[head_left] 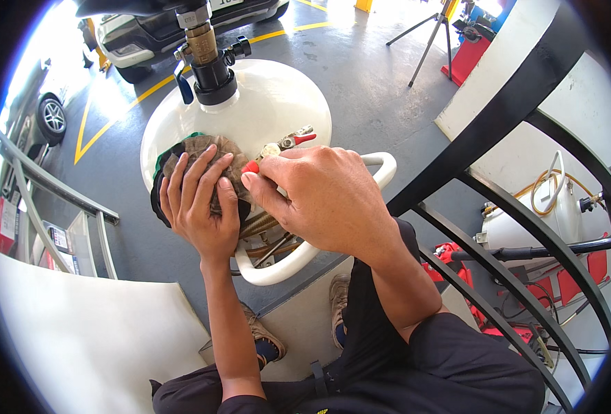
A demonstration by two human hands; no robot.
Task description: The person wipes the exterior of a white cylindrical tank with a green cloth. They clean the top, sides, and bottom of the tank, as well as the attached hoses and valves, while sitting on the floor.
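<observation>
A small, rounded red piece (pixel 251 167) sits above the white rounded tank (pixel 288 86), beside a metal valve with a red lever (pixel 298 140). The right hand (pixel 326 193) appears to pinch it between thumb and forefinger; the left hand (pixel 200 190), fingers slightly spread, rests on a crumpled brown cloth (pixel 238 153). The step seems to be handling the red piece, calling for a steady pinch.

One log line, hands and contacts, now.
left hand: spread over bundled cloth | right hand: pinching small red part | nearby: white tank
</observation>
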